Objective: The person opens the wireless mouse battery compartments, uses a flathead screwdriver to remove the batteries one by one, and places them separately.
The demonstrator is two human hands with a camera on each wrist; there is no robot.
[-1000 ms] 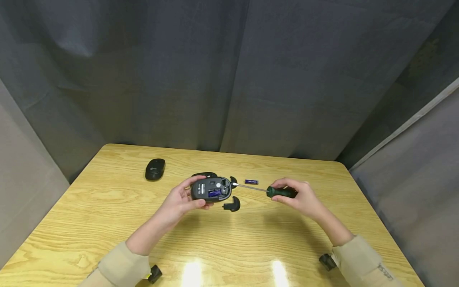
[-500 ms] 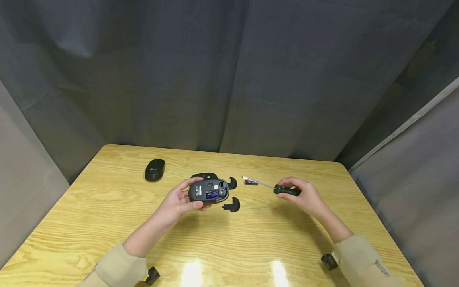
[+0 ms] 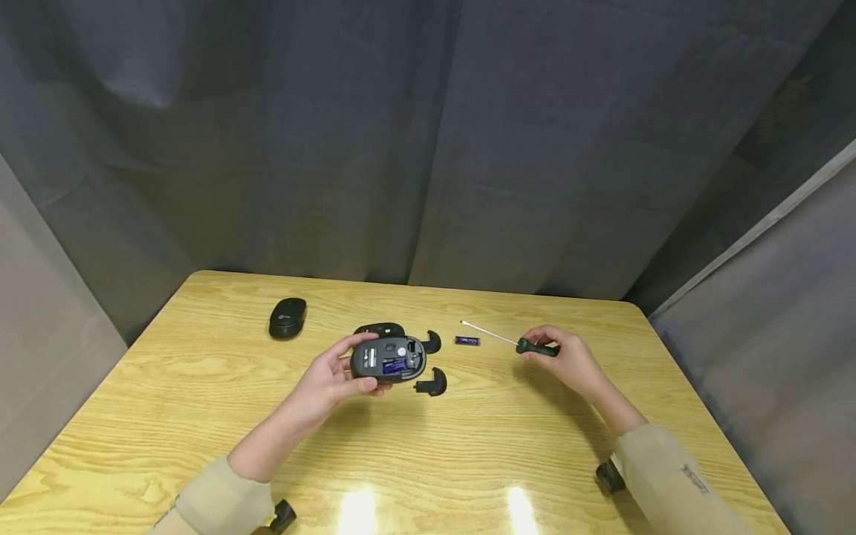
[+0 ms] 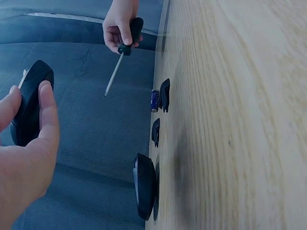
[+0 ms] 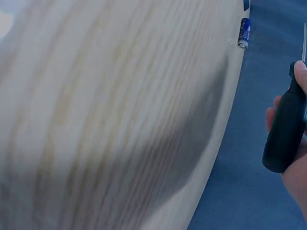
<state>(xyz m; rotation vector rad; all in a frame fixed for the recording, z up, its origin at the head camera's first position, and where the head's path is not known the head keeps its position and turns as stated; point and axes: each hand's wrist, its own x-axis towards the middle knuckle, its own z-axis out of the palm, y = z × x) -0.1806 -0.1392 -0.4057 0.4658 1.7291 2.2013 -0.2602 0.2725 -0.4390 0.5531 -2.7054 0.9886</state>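
Observation:
My left hand [image 3: 332, 377] holds a black computer mouse [image 3: 366, 358] above the table, its underside turned up. Inside its uncovered compartment lies a blue battery [image 3: 394, 365]. Fingers and thumb grip the mouse by its two long sides, as the left wrist view also shows. My right hand [image 3: 565, 358] grips a screwdriver [image 3: 535, 348] by its dark green handle, the metal shaft [image 3: 491, 332] pointing left, away from the mouse. In the right wrist view the handle [image 5: 284, 132] lies across the palm.
A loose blue battery [image 3: 467, 340] lies on the wooden table [image 3: 468, 446] below the shaft. Two black covers, an upper one [image 3: 433, 342] and a lower one [image 3: 438, 382], lie right of the held mouse. Another mouse [image 3: 381, 328] is partly hidden behind it; a third mouse [image 3: 288, 318] sits far left.
My right hand has drawn the screwdriver back to the right, its tip leaving the mouse and swinging up past the loose battery. The left hand has shifted slightly left with the mouse.

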